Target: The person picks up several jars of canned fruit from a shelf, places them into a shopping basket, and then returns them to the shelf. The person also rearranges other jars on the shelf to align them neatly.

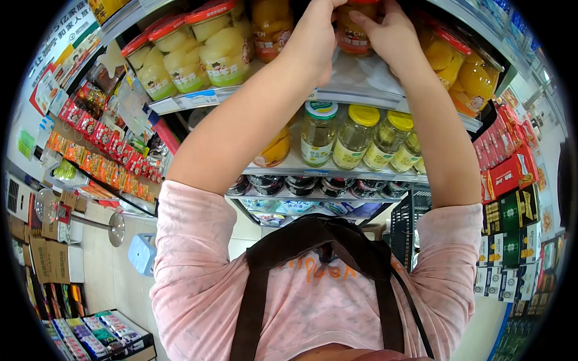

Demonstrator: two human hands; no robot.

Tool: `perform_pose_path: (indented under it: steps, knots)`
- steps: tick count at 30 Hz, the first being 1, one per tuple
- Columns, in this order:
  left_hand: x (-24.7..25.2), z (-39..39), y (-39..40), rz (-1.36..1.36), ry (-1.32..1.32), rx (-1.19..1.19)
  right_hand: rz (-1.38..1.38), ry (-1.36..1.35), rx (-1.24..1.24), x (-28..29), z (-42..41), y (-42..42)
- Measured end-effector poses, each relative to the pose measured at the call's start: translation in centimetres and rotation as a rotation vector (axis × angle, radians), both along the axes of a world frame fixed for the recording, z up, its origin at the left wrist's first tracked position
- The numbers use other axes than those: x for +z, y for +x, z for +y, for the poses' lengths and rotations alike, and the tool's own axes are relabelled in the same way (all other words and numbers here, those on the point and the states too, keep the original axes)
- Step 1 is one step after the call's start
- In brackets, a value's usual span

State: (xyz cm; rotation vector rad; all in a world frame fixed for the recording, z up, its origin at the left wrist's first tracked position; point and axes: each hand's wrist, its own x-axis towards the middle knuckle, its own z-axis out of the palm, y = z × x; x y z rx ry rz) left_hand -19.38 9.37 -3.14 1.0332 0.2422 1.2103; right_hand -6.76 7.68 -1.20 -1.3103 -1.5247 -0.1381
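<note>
At the top edge, a glass jar of peaches (354, 34) with a red lid stands upright on or just above a white shelf (356, 76). My right hand (395, 34) grips its right side, the thumb across the front. On the other side, my left hand (318, 38) is closed against the jar near its lid, with the fingertips partly hidden and cut off by the frame. Left of my left hand is another amber fruit jar (272, 29). Several jars of pale fruit (223, 54) with red lids line the shelf farther left. Peach jars (474, 83) stand at the right end.
The shelf below holds a green-lidded jar (319, 133) and several yellow-lidded jars (356, 135). Dark-lidded jars (301, 184) sit lower. A black plastic crate (408, 221) stands at the lower right, a blue stool (142, 254) on the left floor. Hanging snack packets (97, 126) flank the left.
</note>
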Motion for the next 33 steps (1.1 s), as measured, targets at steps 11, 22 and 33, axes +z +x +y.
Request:
perform_pose_path:
  steps: [11,22,33]
  knots:
    - [1.7,3.6,4.3,0.189,-0.023,0.102,0.092,-0.094,-0.188,-1.8,6.4,2.9]
    - [1.1,7.6,6.3,0.245,0.026,-0.047,0.226,-0.254,-0.052,-1.5,4.3,2.5]
    - [1.8,7.8,7.3,0.319,0.019,-0.081,0.274,-0.282,-0.022,-2.0,4.4,2.9]
